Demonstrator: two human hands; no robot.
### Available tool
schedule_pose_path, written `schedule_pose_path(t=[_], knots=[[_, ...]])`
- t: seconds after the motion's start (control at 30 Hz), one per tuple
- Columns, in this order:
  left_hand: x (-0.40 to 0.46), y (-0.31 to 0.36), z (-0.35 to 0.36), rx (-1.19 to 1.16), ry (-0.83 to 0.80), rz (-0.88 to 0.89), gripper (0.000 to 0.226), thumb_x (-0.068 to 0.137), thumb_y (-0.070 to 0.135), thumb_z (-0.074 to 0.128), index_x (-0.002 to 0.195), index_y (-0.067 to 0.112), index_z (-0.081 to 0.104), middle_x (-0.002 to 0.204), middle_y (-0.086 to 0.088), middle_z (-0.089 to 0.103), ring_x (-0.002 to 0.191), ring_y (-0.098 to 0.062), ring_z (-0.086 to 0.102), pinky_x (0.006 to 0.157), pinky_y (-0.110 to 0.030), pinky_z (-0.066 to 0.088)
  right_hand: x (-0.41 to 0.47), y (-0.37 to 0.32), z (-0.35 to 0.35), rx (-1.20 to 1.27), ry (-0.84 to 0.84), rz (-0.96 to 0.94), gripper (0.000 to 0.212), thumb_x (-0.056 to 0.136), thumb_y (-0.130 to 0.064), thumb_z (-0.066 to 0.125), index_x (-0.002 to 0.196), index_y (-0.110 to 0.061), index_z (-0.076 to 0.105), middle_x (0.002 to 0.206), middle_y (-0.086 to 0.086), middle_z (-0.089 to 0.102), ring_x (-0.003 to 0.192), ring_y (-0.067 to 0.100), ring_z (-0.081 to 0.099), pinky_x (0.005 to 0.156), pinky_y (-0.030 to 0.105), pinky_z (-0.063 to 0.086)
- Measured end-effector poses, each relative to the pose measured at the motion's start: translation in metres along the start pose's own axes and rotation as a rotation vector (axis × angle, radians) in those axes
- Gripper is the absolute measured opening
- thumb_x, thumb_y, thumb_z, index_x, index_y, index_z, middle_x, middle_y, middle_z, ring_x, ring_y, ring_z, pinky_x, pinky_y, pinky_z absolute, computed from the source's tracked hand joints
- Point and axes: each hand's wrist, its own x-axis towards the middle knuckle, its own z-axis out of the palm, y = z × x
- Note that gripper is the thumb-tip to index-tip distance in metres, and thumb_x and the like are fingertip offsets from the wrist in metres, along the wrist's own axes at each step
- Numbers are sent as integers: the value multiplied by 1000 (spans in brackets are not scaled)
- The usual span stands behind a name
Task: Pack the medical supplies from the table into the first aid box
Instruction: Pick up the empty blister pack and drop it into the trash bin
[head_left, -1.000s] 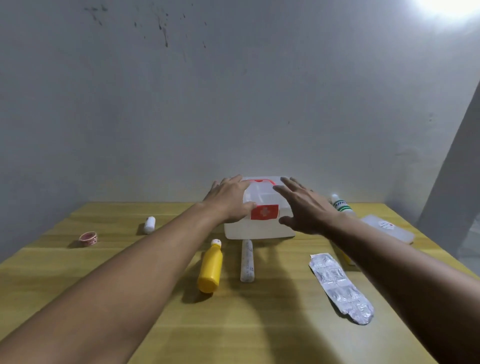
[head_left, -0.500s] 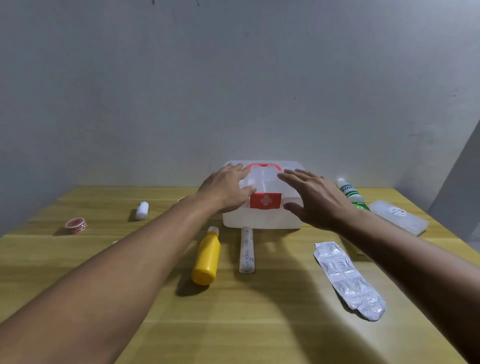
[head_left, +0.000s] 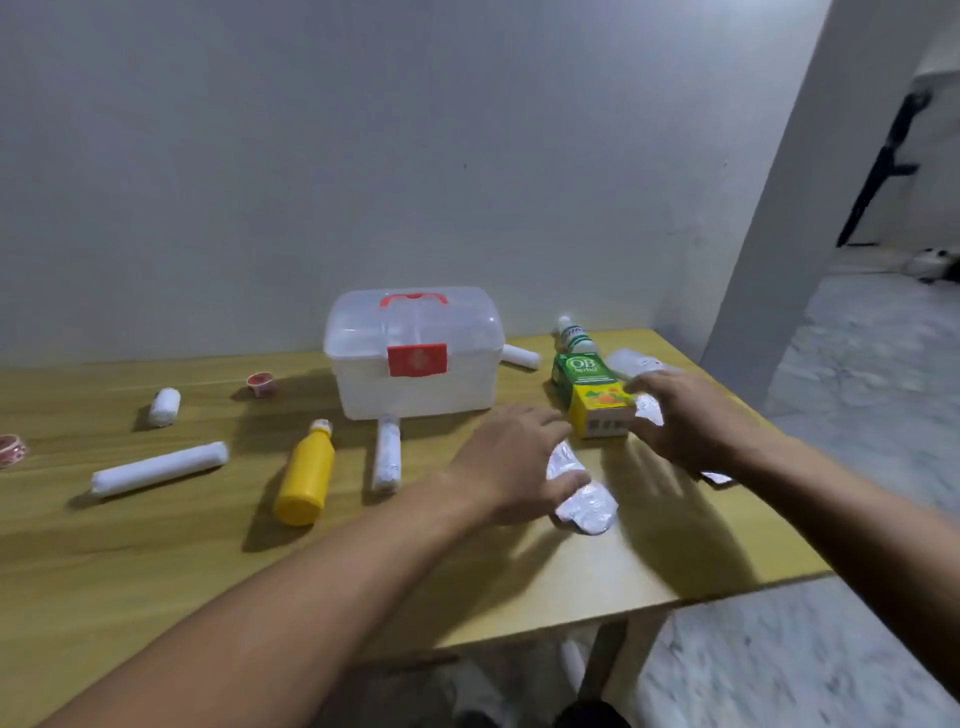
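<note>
The clear first aid box (head_left: 415, 358) with a red handle and red latch stands closed at the back of the wooden table (head_left: 156, 545). My left hand (head_left: 511, 462) lies over a silver blister strip (head_left: 584, 499), fingers spread. My right hand (head_left: 685, 421) hovers beside a green and yellow medicine carton (head_left: 592, 397), fingers apart, holding nothing. A yellow bottle (head_left: 306, 475) and a small wrapped roll (head_left: 387, 460) lie in front of the box.
A long white roll (head_left: 158, 470), a short white roll (head_left: 164, 407), a red tape ring (head_left: 260, 384) and another tape (head_left: 10, 449) lie on the left. A white-green bottle (head_left: 571, 335), a white roll (head_left: 521, 356) and a flat clear case (head_left: 636, 362) sit right of the box. The table's edge is near right.
Both hands left the box lid and moved right and toward me, down to the blister strip and the carton. The view swung to the right.
</note>
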Motion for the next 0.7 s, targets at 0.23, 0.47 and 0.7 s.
schedule_pose_path(t=[0.23, 0.47, 0.7], knots=[[-16, 60, 31, -33, -283, -98, 91, 81, 73, 41, 144, 8, 32, 156, -10, 27, 145, -24, 18, 116, -40, 20, -67, 30, 5, -37, -346, 131, 49, 85, -64, 47, 107, -20, 50, 116, 9, 58, 99, 27, 52, 79, 36, 41], [-34, 113, 43, 89, -174, 114, 47, 82, 31, 59, 123, 13, 47, 144, -3, 39, 134, -25, 35, 83, -38, 41, -143, 43, -21, -14, -383, 14, 86, 65, -52, 79, 136, -23, 40, 138, -3, 50, 121, 21, 50, 94, 38, 44], [-35, 172, 59, -111, 78, 290, 18, 75, 11, 53, 90, 11, 65, 109, -7, 57, 99, -32, 54, 60, -36, 46, -214, 88, -4, -236, 108, 46, 44, 73, 4, 58, 108, -23, 64, 80, 10, 72, 67, 38, 64, 49, 32, 39]])
